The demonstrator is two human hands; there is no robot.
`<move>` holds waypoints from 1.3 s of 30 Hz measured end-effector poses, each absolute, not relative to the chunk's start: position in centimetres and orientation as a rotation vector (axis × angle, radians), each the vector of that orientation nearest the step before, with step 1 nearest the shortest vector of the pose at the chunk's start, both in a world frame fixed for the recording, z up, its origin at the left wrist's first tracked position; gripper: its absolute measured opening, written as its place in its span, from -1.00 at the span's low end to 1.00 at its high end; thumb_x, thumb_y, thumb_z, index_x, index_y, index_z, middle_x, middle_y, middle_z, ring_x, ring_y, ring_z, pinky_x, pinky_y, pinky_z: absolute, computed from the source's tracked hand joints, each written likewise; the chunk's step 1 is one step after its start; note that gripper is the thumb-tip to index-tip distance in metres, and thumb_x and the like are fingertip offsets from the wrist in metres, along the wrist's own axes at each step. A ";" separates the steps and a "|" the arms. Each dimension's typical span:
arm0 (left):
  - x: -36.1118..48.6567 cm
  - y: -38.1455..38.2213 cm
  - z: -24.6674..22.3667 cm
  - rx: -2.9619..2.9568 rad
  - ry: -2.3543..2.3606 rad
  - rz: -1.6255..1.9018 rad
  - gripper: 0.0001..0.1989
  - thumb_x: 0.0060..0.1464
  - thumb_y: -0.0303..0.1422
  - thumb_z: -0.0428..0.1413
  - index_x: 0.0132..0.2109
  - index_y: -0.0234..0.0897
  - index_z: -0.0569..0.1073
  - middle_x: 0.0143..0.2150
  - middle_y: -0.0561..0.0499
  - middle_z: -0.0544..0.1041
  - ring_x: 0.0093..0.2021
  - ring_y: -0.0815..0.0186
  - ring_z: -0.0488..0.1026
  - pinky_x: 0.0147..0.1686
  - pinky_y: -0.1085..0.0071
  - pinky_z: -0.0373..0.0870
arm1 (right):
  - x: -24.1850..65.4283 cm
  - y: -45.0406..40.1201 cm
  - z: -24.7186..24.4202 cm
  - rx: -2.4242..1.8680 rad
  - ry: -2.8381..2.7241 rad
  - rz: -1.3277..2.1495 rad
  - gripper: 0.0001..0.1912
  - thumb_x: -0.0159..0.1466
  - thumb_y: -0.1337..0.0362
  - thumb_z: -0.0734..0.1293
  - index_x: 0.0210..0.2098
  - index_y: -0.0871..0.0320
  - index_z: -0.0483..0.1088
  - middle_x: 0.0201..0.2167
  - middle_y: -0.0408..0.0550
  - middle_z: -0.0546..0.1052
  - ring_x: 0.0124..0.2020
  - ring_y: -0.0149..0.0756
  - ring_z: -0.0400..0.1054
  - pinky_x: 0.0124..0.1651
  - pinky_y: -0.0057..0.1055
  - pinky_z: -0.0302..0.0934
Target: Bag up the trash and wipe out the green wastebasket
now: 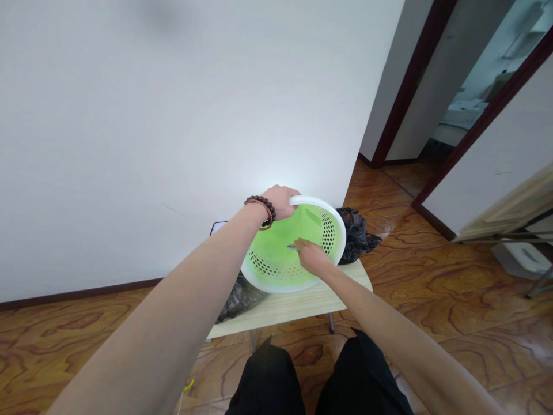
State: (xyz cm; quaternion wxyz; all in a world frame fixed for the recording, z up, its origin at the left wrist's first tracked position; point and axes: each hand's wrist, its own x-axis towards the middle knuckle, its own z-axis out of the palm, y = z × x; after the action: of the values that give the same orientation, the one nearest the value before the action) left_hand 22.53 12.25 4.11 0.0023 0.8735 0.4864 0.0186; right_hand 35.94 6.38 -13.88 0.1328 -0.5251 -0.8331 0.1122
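**Under the bare left hand [283, 202], a round green plastic basket with a thick white rim [276, 237]**

At the far edge of the basket, the left hand, with a dark beaded bracelet [259, 198] at its wrist, has its fingers curled closed over the rim. Inside the basket, the bare right hand [311, 256] is drawn closed around a small silvery-grey object [292, 248]; mostly hidden, it cannot be identified.

The basket sits between a crumpled black plastic bag [359, 235] beyond the right hand and a second black plastic bag [240, 297] beside the left forearm, over a pale wood-grain table [298, 308]. Whether it rests fully on the tabletop, I cannot tell.

It looks light and fairly stiff, with smooth plastic that probably slides easily. The thick rim seems the surest hold, as the perforated wall likely flexes under a pinch. A steady grip where the left hand is should suit it; the small object probably needs only a light pinch.
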 end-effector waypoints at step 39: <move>22.9 12.2 4.2 2.668 1.575 0.080 -0.70 -0.11 -0.29 -0.05 -0.20 -0.12 0.46 -0.39 0.02 0.48 -0.42 0.32 0.39 -0.46 0.47 0.25 | 33.2 7.1 -16.0 -1.560 -2.641 0.312 -0.70 0.20 0.50 0.07 -0.16 0.22 0.33 -0.17 0.12 0.37 -0.12 -0.22 0.25 -0.12 -0.35 0.11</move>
State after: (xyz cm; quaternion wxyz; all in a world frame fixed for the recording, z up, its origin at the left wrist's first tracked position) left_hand 22.93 12.16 4.24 0.0209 0.8606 0.5081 0.0259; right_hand 33.21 7.11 -15.96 0.0292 -0.5057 -0.8563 0.1012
